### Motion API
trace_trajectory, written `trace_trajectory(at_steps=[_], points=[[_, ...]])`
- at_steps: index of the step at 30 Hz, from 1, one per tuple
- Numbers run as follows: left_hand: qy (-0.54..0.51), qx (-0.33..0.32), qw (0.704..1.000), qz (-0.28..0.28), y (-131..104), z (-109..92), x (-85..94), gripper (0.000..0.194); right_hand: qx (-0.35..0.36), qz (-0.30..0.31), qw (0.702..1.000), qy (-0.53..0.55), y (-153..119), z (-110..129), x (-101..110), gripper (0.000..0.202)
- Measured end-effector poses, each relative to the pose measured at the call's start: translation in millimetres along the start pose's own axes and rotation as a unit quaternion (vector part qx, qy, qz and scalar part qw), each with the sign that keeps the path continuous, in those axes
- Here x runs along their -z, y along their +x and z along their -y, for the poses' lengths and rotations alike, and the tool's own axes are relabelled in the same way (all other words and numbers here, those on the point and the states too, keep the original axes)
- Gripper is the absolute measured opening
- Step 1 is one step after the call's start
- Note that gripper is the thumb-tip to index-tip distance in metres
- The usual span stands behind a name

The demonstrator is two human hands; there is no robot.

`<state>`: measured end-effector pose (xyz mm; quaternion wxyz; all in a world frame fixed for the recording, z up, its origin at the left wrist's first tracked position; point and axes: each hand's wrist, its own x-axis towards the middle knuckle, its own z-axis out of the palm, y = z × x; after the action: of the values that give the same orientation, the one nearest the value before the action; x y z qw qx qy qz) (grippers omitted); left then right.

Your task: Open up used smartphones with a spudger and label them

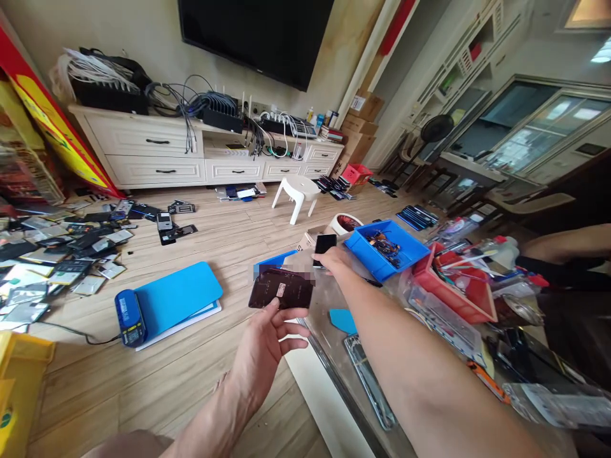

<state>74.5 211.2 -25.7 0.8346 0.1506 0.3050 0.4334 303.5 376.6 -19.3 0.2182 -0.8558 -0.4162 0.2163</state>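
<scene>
A dark flat panel with a small pale label (pixel 298 294) is held in my left hand (pixel 272 331), its thumb on the panel's lower edge and the other fingers bent beneath. Farther forward, my right hand (pixel 331 257) is closed on a small black rectangular device (pixel 325 243) near the far end of the low table (pixel 334 331). Part of a blue container (pixel 270 262) shows behind the panel. A phone frame (pixel 370 381) and a light blue piece (pixel 342 320) lie on the table beside my right forearm.
Right of my hands stand a blue bin (pixel 405 254) of small parts and a red basket (pixel 470 305). A blue device (pixel 128 318) and blue mat (pixel 176 292) lie on the floor at left, near scattered phone parts (pixel 67 254). A white stool (pixel 300 191) stands ahead.
</scene>
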Motion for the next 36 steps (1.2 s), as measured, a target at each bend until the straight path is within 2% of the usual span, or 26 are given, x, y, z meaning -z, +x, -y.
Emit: trace_trajectory(at_steps=[4,7,12,14,17,19,21,23,27,29,33,36], points=[[0.031,-0.011,0.998,0.056,-8.5,-1.5,-3.5,0.051,-0.046,0.018,0.986,0.158,-31.9,-4.6,11.1,0.033],[0.052,-0.030,0.996,0.072,-16.1,0.1,-10.2,0.051,-0.039,0.017,0.952,0.304,-74.7,-27.9,36.0,0.029],[0.114,-0.039,0.986,0.112,-23.1,12.7,-25.8,0.065,-0.067,0.015,0.869,0.490,-174.2,-104.5,92.9,0.010],[0.137,-0.047,0.981,0.126,-23.1,22.5,-31.3,0.066,-0.090,0.020,0.843,0.530,-208.9,-139.8,111.3,0.013],[0.165,-0.037,0.975,0.146,-21.8,40.5,-39.0,0.059,-0.115,0.061,0.784,0.607,-243.8,-184.6,128.0,0.025],[0.181,-0.022,0.971,0.156,-21.1,53.1,-45.3,0.054,-0.115,0.087,0.745,0.651,-255.5,-205.9,132.5,0.031],[0.197,-0.009,0.968,0.156,-20.5,65.5,-53.8,0.052,-0.119,0.103,0.720,0.675,-260.6,-221.0,133.8,0.031],[0.210,-0.005,0.965,0.156,-19.4,77.0,-64.3,0.051,-0.125,0.126,0.703,0.688,-261.9,-231.7,134.6,0.038],[0.238,-0.010,0.955,0.174,-14.0,97.0,-86.5,0.048,-0.110,0.193,0.682,0.697,-261.5,-244.6,142.3,0.070],[0.251,-0.008,0.952,0.176,-11.0,105.3,-95.3,0.049,-0.105,0.214,0.665,0.708,-261.9,-247.5,149.9,0.071],[0.258,0.000,0.951,0.169,-12.4,117.9,-105.7,0.046,-0.126,0.205,0.611,0.755,-263.9,-248.1,165.3,0.061],[0.254,0.014,0.952,0.171,-21.5,125.3,-108.3,0.042,-0.143,0.169,0.593,0.775,-266.9,-247.0,171.5,0.059]])
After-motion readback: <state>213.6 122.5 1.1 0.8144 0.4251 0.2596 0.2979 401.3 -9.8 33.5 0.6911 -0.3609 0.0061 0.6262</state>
